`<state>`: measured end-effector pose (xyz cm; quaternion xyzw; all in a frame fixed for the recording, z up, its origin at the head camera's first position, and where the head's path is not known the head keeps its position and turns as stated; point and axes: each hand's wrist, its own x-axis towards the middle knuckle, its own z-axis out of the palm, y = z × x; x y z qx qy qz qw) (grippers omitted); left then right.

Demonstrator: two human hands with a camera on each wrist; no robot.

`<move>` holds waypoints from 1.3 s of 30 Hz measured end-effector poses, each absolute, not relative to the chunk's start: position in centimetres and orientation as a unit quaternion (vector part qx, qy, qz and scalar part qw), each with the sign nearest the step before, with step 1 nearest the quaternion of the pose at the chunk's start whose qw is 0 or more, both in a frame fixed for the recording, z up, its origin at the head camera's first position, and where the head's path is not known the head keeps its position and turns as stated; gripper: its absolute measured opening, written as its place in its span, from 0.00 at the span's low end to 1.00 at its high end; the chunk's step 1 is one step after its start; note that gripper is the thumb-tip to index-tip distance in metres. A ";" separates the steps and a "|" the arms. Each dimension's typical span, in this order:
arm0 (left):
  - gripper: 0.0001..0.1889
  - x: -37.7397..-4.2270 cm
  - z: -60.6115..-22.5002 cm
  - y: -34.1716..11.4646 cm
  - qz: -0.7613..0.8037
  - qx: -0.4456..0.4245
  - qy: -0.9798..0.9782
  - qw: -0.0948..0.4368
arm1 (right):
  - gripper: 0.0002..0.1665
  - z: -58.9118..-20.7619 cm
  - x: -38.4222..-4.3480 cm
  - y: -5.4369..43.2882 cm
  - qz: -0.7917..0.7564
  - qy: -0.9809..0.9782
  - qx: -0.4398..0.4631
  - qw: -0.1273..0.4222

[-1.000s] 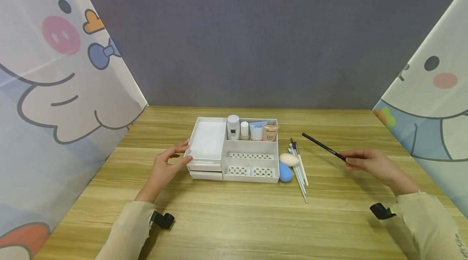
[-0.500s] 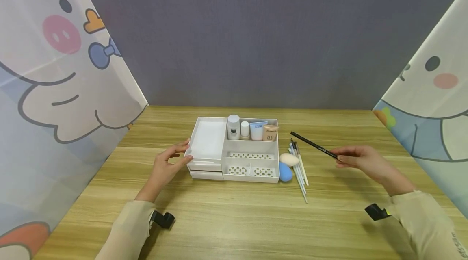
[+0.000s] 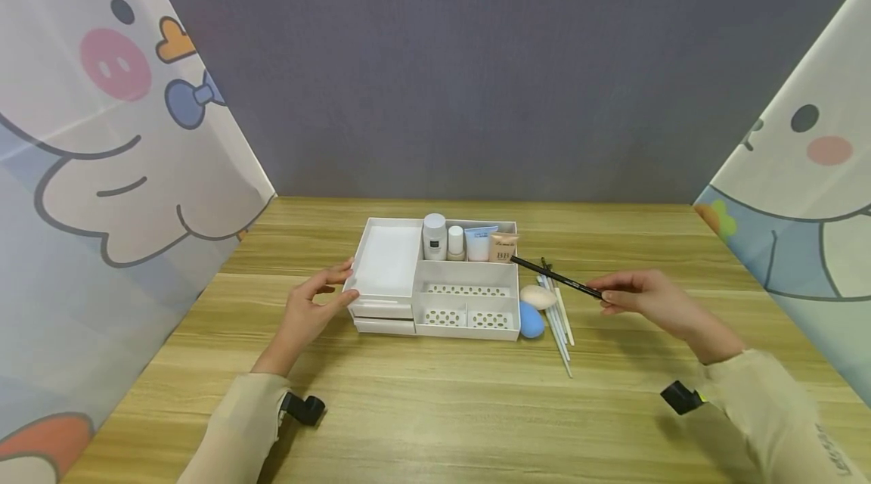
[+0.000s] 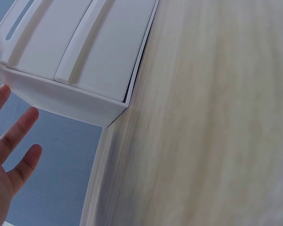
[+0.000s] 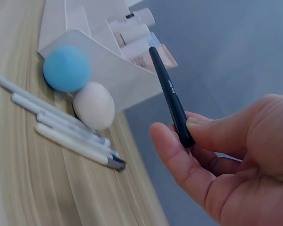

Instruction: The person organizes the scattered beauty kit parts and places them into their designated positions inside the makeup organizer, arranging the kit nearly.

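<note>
My right hand (image 3: pixel 643 302) pinches a slim black eyeliner pen (image 5: pixel 170 92) near one end, between thumb and fingers. Held in the air, the pen points left, its far tip near the right wall of a white makeup organizer (image 3: pixel 384 257). Against that organizer's left side rests my left hand (image 3: pixel 306 314), thumb at the front corner and fingers spread. White bottles (image 3: pixel 434 238), a light-blue tube (image 3: pixel 480 243) and a beige BB tube (image 3: pixel 503 248) stand in its back compartments. Perforated floors show in the middle and front compartments.
Right of the organizer lie a cream makeup sponge (image 3: pixel 537 296), a blue makeup sponge (image 3: pixel 531 320) and several pale-handled makeup brushes (image 3: pixel 559 325). A grey panel (image 3: pixel 476 76) stands behind the wooden table (image 3: pixel 435 408), with cartoon-printed panels at both sides.
My right hand has moved left with the eyeliner pen, bringing its far tip from beyond the brushes to the organizer's right edge. My left hand has stayed in place.
</note>
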<state>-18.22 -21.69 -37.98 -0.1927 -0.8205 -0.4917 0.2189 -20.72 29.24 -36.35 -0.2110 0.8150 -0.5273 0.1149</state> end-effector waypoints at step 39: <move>0.15 -18.5 -38.3 -21.8 -0.490 -0.206 -0.815 0.229 | 0.15 -35.4 -24.1 16.9 -0.440 0.862 -0.217 0.130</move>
